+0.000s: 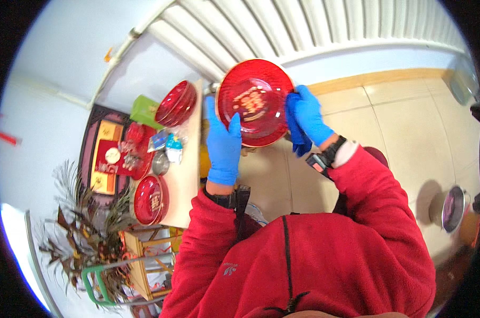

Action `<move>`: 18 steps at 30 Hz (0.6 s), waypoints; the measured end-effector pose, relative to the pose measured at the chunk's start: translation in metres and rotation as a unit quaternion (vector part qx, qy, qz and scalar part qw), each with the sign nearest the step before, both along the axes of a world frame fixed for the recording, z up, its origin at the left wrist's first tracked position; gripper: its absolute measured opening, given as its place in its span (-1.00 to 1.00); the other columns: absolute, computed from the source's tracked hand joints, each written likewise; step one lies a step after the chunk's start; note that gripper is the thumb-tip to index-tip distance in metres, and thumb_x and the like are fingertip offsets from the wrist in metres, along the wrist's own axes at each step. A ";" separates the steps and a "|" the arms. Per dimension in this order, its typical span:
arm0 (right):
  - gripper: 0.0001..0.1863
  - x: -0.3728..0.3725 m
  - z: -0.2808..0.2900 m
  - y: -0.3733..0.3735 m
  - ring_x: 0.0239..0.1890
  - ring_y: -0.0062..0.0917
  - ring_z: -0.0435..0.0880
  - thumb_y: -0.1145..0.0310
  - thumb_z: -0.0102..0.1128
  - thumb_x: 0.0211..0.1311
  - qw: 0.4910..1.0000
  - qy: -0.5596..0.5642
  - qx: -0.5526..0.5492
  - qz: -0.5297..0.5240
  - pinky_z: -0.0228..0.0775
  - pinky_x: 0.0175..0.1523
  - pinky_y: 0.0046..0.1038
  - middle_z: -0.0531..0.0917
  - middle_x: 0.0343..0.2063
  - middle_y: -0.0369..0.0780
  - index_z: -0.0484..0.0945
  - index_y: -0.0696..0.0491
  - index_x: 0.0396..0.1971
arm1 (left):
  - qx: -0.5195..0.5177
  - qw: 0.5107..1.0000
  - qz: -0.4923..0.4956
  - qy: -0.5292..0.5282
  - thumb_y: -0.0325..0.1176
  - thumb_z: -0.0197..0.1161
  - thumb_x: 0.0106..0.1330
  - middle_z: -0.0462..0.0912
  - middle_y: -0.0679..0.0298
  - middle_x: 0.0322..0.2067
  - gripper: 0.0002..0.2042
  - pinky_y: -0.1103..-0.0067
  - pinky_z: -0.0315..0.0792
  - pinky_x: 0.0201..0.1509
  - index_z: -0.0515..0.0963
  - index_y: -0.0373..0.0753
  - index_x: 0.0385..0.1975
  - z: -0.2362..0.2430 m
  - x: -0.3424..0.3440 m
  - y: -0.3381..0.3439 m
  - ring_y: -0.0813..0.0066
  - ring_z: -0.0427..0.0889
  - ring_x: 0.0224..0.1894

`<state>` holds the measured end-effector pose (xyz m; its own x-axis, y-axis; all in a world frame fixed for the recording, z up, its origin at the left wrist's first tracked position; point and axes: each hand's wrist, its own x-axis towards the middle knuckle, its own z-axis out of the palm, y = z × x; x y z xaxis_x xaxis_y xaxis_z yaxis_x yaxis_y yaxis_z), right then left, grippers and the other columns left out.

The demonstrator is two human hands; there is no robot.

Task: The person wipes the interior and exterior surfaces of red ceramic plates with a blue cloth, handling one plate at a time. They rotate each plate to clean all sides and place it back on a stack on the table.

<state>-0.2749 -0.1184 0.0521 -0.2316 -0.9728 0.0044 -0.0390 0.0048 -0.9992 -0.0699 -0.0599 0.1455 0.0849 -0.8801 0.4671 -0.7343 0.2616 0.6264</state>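
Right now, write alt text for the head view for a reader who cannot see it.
A person in a red fleece holds a round red plate in the blue-gloved left hand, while the gloved right hand presses a blue cloth against it. More red plates sit on a table to the left.

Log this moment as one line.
left hand: holds red plate | right hand: presses blue cloth on plate rim | more red plates on table

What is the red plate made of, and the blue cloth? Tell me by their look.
Red plate: likely lacquered or glossy plastic, though glazed ceramic is possible; its surface is shiny red with a gold pattern. Blue cloth: soft fabric, matte, folding limply under the right hand. The left hand grips the plate's rim.
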 end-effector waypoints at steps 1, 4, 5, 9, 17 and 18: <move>-0.84 -0.001 0.000 -0.001 -0.36 -0.46 0.60 0.41 0.05 0.26 0.991 0.087 -0.083 -0.060 0.48 -0.23 -0.33 0.65 -0.44 -0.08 0.55 0.06 -0.20 | 0.043 0.998 0.010 -0.054 -0.26 0.17 0.36 0.52 -0.17 0.08 -0.31 0.26 0.49 0.07 0.02 -0.23 0.44 0.002 0.008 -0.001 -0.06 0.59 0.03; -0.83 -0.006 -0.002 -0.002 -0.35 -0.27 0.68 0.38 0.08 0.22 0.995 0.064 -0.078 -0.013 0.50 -0.22 -0.25 0.65 -0.43 0.06 0.53 0.08 -0.22 | -0.079 0.990 -0.056 -0.101 -0.22 0.09 0.42 0.49 -0.20 0.12 -0.37 0.25 0.47 0.09 0.07 -0.23 0.43 0.011 0.022 -0.003 -0.11 0.57 0.05; -0.83 -0.005 -0.002 -0.002 -0.37 -0.30 0.66 0.36 0.07 0.25 0.996 0.056 -0.064 0.008 0.50 -0.22 -0.28 0.65 -0.43 0.02 0.54 0.08 -0.22 | -0.016 0.999 -0.026 -0.030 -0.38 0.10 0.38 0.46 -0.19 0.15 -0.37 0.34 0.46 0.10 0.07 -0.21 0.44 0.013 0.021 -0.003 -0.01 0.57 0.07; -0.82 0.000 -0.003 0.000 -0.31 -0.51 0.57 0.45 -0.01 0.28 0.978 -0.169 -0.071 0.102 0.47 -0.16 -0.43 0.63 -0.37 -0.20 0.55 0.07 -0.19 | 0.096 0.992 0.043 -0.069 -0.70 0.03 0.21 0.54 -0.11 0.05 -0.26 0.46 0.48 0.04 0.09 -0.14 0.46 0.037 0.041 -0.010 0.21 0.60 -0.05; -0.70 0.007 0.002 0.004 -0.22 -0.58 0.52 0.60 -0.14 0.28 0.968 -0.155 -0.092 0.177 0.43 -0.03 -0.52 0.61 -0.27 -0.29 0.56 0.12 -0.10 | 0.065 0.970 0.115 0.204 -0.56 -0.14 0.22 0.63 0.01 -0.19 -0.56 0.47 0.53 -0.59 0.49 -0.29 0.09 0.105 0.200 -0.105 0.31 0.60 -0.61; -0.69 0.009 0.002 0.004 -0.23 -0.58 0.52 0.61 -0.15 0.28 0.973 -0.123 -0.101 0.168 0.43 -0.03 -0.53 0.61 -0.28 -0.28 0.57 0.12 -0.11 | 0.061 0.967 0.117 0.220 -0.52 -0.13 0.24 0.64 0.02 -0.21 -0.59 0.47 0.52 -0.60 0.49 -0.29 0.07 0.100 0.213 -0.117 0.30 0.60 -0.61</move>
